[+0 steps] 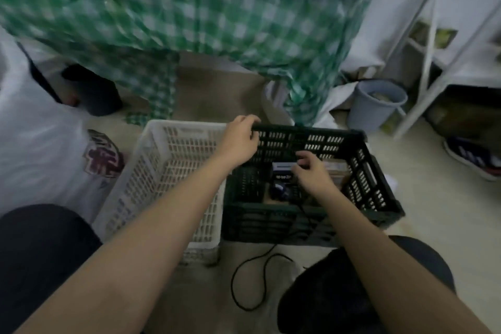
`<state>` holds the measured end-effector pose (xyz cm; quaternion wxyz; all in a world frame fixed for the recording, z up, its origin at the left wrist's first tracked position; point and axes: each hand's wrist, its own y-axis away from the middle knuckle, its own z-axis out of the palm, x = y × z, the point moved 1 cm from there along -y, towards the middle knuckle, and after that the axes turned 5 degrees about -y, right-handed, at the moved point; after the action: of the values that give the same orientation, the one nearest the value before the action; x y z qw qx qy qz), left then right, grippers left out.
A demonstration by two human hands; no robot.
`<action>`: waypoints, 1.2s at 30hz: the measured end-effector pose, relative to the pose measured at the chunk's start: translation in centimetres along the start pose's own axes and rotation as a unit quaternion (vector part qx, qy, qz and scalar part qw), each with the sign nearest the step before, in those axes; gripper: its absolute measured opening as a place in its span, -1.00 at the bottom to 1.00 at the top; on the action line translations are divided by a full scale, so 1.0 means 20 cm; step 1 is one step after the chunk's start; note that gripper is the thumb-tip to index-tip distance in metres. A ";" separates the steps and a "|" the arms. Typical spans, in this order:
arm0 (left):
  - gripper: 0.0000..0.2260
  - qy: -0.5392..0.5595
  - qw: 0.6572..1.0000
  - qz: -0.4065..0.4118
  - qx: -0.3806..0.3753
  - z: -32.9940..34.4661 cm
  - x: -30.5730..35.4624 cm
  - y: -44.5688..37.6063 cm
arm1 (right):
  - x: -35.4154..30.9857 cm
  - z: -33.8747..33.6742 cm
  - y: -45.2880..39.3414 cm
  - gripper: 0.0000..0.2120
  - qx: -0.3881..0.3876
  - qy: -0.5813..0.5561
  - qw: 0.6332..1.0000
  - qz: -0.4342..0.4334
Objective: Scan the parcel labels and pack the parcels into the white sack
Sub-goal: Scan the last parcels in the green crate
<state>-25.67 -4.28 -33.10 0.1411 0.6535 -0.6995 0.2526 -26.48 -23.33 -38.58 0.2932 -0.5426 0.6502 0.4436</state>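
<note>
The left hand (240, 138) grips the far rim of the dark green crate (379, 187), its fingers (253, 134) curled over the edge at about 11 o'clock of the crate. The right hand (311, 173) reaches down inside the crate. Its fingers are bent over a small box-like parcel (282, 167), but I cannot tell if they hold it. More dark parcels (282, 187) lie just under it. A black cord (252, 274) runs out of the crate and loops on the floor at 6 o'clock. A white crate (168, 171) stands touching the green one at 9 o'clock. The white sack (40, 144) sits farther off at 9 o'clock.
</note>
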 end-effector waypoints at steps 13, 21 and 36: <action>-0.72 -0.004 0.968 -0.099 -0.229 1.02 -0.32 -0.18 | 0.62 0.11 -0.57 -0.74 -0.054 0.164 0.979 0.109; -0.75 0.000 0.918 -0.178 -0.354 1.39 -0.60 -0.31 | 0.88 0.44 -1.05 -0.48 -0.185 0.356 0.900 0.169; -0.58 0.057 0.860 -0.293 -0.414 1.90 -0.69 -0.42 | 1.01 0.13 -1.10 -0.49 -0.102 -0.084 0.941 0.313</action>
<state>-10.84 -13.24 -70.54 0.5057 0.6942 -0.5065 -0.0761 -10.25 -30.36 -62.87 0.1362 -0.2998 0.7118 0.6204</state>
